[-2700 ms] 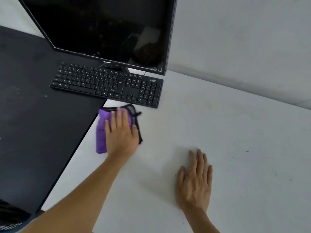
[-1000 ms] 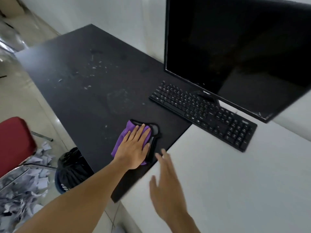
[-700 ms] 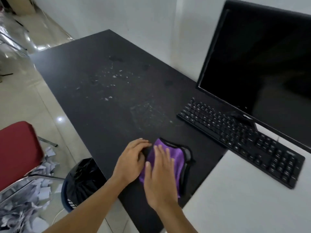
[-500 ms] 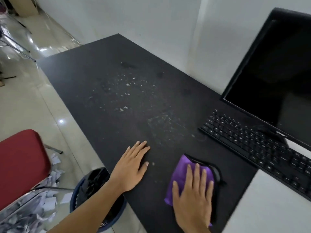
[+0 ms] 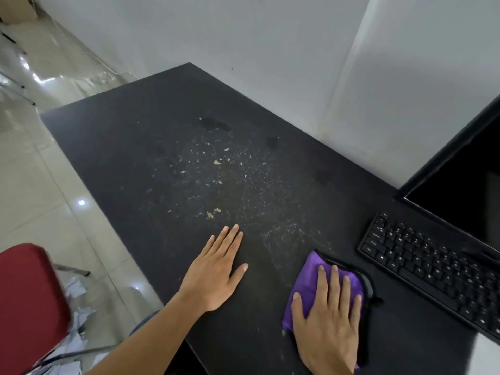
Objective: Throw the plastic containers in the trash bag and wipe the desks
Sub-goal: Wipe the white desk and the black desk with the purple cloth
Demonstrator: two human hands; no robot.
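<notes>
1. The right hand (image 5: 328, 318) lies flat with its fingers spread, pressing a soft purple cloth with a black edge (image 5: 308, 282) onto the flat black desk (image 5: 121, 136). It is at about 5 o'clock in the view.
2. The left hand (image 5: 216, 272) lies open and flat on the bare desk at about 6 o'clock, holding nothing. It is well apart from the cloth.
3. A black keyboard (image 5: 430, 269) sits at 4 o'clock, just beside the cloth.
4. Past the hands, near the middle, lie lots of little pale crumbs and dust (image 5: 224, 180). This part looks not wiped yet.
5. Farther off, at about 12 o'clock, there are dark smudges (image 5: 213, 123).
6. I see no plastic containers on this desk, and no trash bag. I think most of the wiping here is left to do.
</notes>
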